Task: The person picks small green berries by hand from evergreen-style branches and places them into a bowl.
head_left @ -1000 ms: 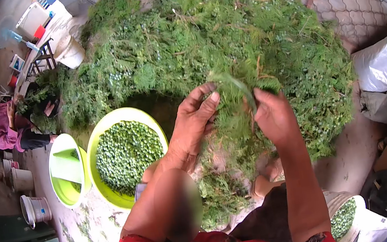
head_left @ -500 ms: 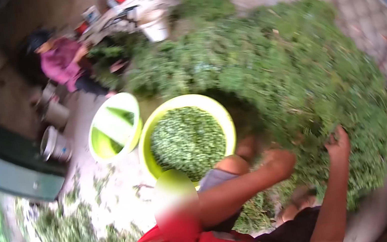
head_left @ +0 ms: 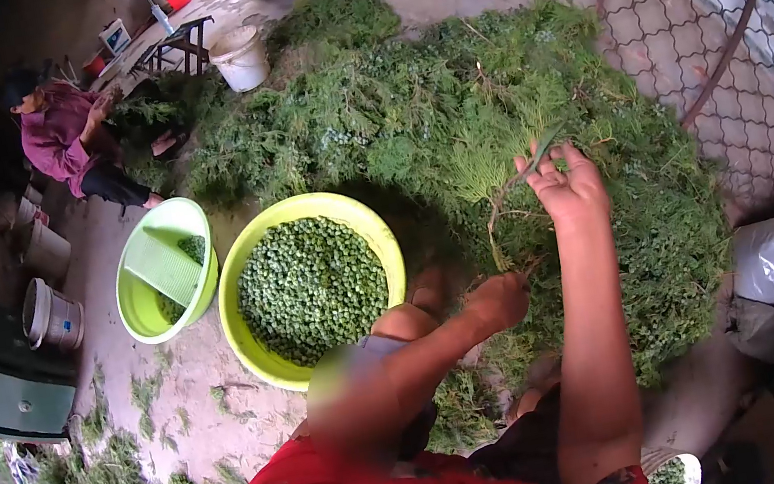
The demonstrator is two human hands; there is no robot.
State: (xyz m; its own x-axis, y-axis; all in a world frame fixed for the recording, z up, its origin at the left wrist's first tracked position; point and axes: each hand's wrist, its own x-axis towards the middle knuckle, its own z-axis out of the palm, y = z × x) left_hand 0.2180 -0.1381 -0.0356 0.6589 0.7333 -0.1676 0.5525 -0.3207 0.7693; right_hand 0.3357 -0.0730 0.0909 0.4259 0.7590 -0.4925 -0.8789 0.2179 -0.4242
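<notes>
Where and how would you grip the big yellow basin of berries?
Probably by its broad rim, from above, at opposite edges, upper right and lower left in the picture: it shows bare around the berries, while a knee overlaps the lower right and the smaller basin crowds the left.

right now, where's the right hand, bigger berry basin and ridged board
Right hand (head_left: 569, 189): head view, middle of hand
Bigger berry basin (head_left: 388, 240): head view, right rim
Ridged board (head_left: 162, 265): head view, middle
</notes>
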